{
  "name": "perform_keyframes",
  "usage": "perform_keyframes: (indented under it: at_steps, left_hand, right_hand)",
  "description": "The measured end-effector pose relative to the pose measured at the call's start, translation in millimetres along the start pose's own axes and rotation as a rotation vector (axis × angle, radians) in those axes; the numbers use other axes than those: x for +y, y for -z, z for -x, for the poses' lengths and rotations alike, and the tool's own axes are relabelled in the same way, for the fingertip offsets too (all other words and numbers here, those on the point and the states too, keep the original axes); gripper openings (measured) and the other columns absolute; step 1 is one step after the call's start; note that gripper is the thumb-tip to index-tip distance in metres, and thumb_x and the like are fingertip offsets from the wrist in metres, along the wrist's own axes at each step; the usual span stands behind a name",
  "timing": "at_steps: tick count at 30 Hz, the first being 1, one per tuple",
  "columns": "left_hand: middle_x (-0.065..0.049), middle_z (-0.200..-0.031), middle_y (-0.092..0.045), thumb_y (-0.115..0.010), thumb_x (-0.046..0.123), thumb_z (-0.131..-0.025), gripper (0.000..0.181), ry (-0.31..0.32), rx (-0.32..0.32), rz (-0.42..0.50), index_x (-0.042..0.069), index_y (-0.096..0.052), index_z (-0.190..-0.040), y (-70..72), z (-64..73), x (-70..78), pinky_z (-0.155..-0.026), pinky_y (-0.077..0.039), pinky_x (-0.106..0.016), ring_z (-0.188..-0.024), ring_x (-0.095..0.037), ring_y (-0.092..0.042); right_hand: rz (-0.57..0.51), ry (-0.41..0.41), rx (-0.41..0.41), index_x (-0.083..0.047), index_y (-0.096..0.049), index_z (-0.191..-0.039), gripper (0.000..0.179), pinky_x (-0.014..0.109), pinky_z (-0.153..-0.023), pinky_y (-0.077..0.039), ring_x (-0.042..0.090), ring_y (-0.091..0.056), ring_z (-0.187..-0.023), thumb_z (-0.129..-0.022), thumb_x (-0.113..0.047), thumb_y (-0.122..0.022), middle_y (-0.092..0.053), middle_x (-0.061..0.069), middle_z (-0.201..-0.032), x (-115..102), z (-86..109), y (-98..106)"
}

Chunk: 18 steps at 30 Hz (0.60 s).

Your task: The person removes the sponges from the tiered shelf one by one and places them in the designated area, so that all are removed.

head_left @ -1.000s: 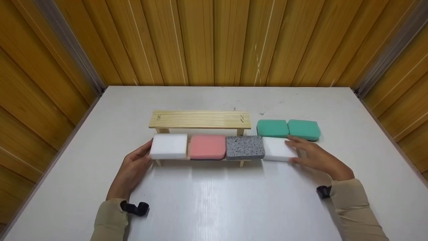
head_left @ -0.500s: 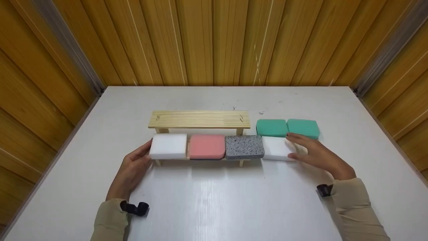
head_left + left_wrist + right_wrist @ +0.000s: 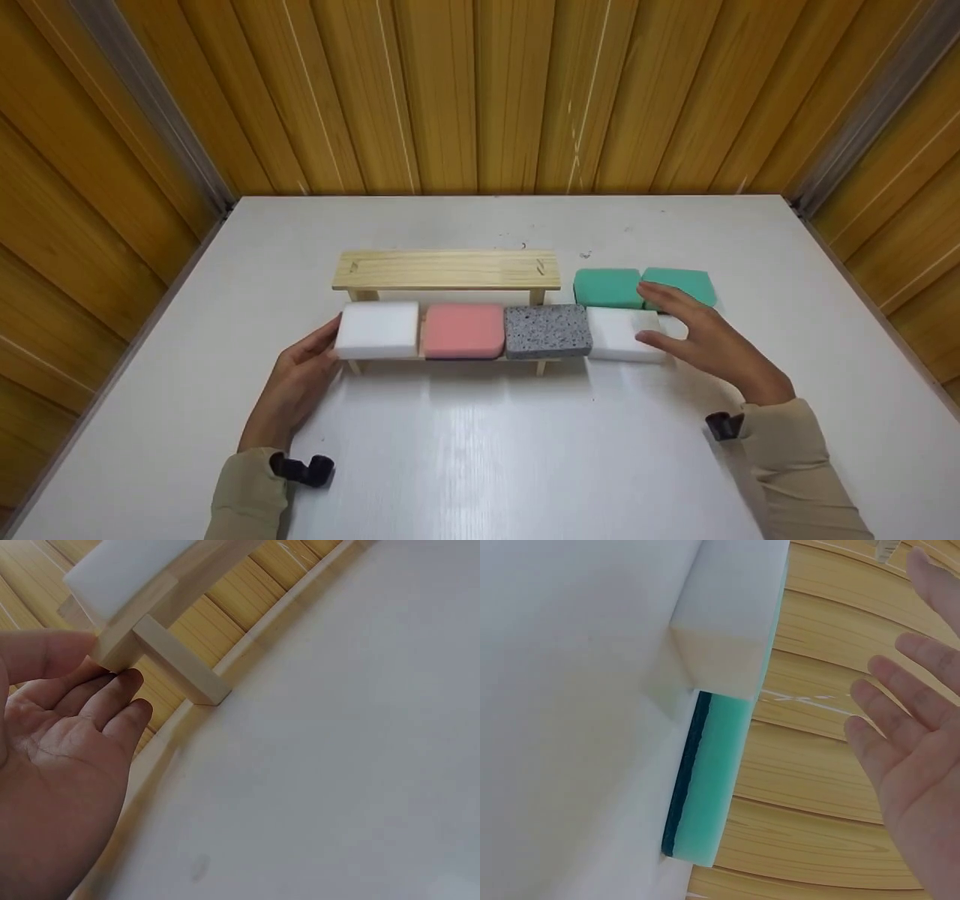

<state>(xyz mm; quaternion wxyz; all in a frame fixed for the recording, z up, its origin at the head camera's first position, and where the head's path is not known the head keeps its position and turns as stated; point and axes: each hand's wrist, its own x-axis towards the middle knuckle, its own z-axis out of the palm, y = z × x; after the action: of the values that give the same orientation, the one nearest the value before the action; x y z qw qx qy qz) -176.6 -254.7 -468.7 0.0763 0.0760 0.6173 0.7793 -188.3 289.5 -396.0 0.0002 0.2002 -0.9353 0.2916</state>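
In the head view, I saw the right hand (image 3: 709, 339) with its fingers spread, up near the right white block (image 3: 613, 335), not holding it. That block lay on the table (image 3: 480, 457), nearer the middle than the right edge. It was to the left of that hand, its long side going along with the back edge, and the left hand (image 3: 296, 379) was farther off. In the left wrist view, that hand pinched a corner of the little bench (image 3: 180, 660). In the right wrist view, a gap showed between hand and block

The table (image 3: 480, 457) bears a wooden stand (image 3: 446, 270) (perhaps two), green sponges (image 3: 607, 288), a white block (image 3: 617, 334).
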Motion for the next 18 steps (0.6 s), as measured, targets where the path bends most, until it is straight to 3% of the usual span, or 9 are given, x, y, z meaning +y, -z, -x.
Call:
perform_keyframes:
  at_steps: [18]
  left_hand:
    - [-0.011,-0.161,-0.018,-0.054,0.004,-0.095,0.063,0.01,-0.007,0.016,-0.002,-0.024,-0.15,0.0,0.4,-0.9,-0.111,-0.033,-0.019,-0.148,-0.021,-0.017]
  right_hand:
    - [-0.016,0.155,-0.012,-0.012,-0.049,-0.141,0.067,0.059,-0.105,-0.039,0.037,-0.038,-0.137,-0.084,-0.037,-0.072,-0.047,0.01,-0.145,-19,-12.7,0]
